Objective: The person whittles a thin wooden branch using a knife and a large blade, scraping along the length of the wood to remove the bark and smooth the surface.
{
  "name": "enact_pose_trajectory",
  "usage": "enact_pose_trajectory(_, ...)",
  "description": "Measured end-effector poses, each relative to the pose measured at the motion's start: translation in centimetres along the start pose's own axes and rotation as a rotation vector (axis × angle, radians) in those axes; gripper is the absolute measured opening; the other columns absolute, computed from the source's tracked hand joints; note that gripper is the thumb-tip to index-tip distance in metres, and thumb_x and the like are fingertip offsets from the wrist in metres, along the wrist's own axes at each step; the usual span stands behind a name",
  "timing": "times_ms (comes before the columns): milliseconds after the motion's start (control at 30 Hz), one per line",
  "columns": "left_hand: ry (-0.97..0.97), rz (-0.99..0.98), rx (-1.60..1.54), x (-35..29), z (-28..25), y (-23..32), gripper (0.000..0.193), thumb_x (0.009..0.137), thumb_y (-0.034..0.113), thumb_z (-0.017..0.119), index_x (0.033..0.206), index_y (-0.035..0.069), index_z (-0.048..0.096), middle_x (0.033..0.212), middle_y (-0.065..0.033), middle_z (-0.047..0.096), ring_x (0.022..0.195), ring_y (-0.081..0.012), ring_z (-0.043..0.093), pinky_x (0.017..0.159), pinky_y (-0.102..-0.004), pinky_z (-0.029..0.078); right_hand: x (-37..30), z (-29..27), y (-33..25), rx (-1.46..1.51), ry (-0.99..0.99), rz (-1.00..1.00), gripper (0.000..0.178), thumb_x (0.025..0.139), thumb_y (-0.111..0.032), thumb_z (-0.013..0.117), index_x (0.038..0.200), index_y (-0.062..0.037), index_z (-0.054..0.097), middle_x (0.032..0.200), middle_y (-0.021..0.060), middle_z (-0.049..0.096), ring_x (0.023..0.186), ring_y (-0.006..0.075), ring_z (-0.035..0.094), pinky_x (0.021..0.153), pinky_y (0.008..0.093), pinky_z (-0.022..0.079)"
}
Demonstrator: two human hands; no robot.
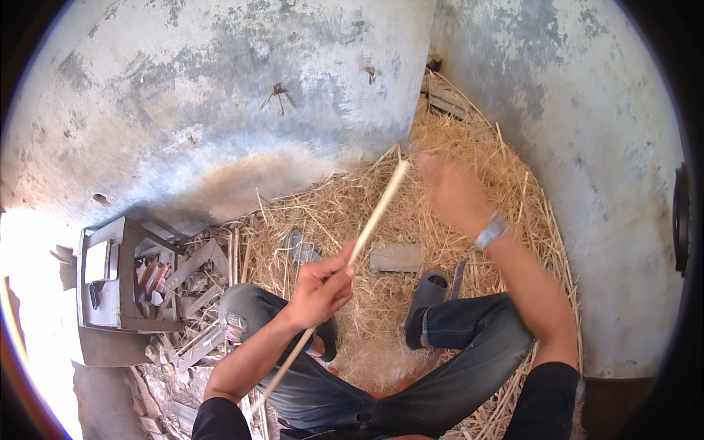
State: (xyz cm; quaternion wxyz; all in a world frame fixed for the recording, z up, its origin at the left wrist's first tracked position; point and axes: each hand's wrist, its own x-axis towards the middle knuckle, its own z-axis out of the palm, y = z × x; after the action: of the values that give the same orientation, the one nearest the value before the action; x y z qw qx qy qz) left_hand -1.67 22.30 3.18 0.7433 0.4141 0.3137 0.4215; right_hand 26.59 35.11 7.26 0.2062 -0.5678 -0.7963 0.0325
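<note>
My left hand (320,292) is closed around a long pale stick (381,205), perhaps bamboo or cane. It slants from low beside my left thigh up to its far end near the middle. My right hand (456,194), with a silver watch (491,230) on the wrist, is raised just right of that far end. Motion smears its fingers, so I cannot tell whether they hold anything. A gap shows between this hand and the stick.
Straw-like shavings (484,161) cover the floor up to the worn walls (323,59). A wooden block (396,257) lies ahead of my feet, with a dark narrow blade-like piece (458,277) by my right sandal (429,290). A wooden stool-like frame (110,271) and scrap wood stand left.
</note>
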Motion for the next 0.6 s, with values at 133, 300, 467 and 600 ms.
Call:
enact_pose_trajectory(133, -0.166, 0.139, -0.015, -0.4, 0.8, 0.6, 0.051, 0.110, 0.004, 0.048, 0.160, 0.006, 0.038, 0.067, 0.0054, 0.036, 0.049, -0.0028, 0.032, 0.044, -0.0213, 0.029, -0.2, -2.7, 3.0, 0.114, 0.104, 0.159, 0.055, 0.111, -0.041, 0.044, 0.077, -0.0009, 0.060, 0.054, 0.0142, 0.047, 0.048, 0.0250, 0.044, 0.050, 0.0409, 0.036)
enact_pose_trajectory(300, -0.112, 0.141, -0.027, 0.2, -0.8, -0.4, 0.050, 0.110, 0.004, 0.047, 0.159, 0.004, 0.039, 0.068, 0.0045, 0.044, 0.050, -0.0026, 0.035, 0.044, -0.0215, 0.029, -1.4, -3.4, -2.2, 0.367, 0.201, 0.077, 0.055, 0.110, -0.042, 0.046, 0.076, 0.0005, 0.059, 0.053, 0.0150, 0.045, 0.046, 0.0276, 0.043, 0.050, 0.0419, 0.035)
enact_pose_trajectory(467, -0.009, 0.170, 0.147, 0.5, 0.1, -0.7, 0.049, 0.109, 0.006, 0.052, 0.156, 0.001, 0.042, 0.073, 0.0051, 0.052, 0.056, -0.0014, 0.040, 0.050, -0.0208, 0.034, -4.1, -2.6, -7.7, 0.123, -0.222, -0.053, 0.052, 0.108, -0.045, 0.048, 0.086, -0.0028, 0.070, 0.056, 0.0191, 0.057, 0.050, 0.0382, 0.059, 0.050, 0.0480, 0.045)
enact_pose_trajectory(600, 0.139, 0.181, 0.453, 0.3, -0.2, -1.0, 0.048, 0.106, 0.006, 0.057, 0.152, -0.004, 0.047, 0.076, 0.0074, 0.052, 0.067, -0.0001, 0.041, 0.058, -0.0196, 0.035, -3.2, 0.0, -5.7, 0.139, -0.124, -0.133, 0.057, 0.107, -0.051, 0.045, 0.084, -0.0050, 0.070, 0.054, 0.0167, 0.059, 0.047, 0.0371, 0.060, 0.044, 0.0480, 0.047)
